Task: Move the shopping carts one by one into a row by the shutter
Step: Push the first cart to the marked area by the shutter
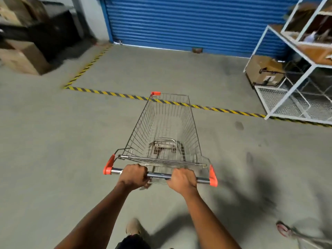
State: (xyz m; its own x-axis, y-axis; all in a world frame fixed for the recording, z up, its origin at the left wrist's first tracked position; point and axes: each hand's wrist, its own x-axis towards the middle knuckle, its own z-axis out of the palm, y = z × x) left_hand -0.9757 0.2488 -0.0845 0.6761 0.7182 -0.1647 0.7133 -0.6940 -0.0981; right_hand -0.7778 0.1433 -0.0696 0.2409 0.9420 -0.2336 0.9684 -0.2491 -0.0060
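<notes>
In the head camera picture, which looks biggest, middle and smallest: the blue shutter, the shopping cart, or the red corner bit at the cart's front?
1. blue shutter
2. shopping cart
3. red corner bit

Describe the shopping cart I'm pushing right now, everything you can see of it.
The shopping cart is a silvery wire basket, empty, with orange plastic corner caps and a metal handle bar. It stands upright on the grey floor, nose over the yellow-black floor stripe, pointing toward the blue shutter. The left hand and right hand both grip the handle.
</notes>
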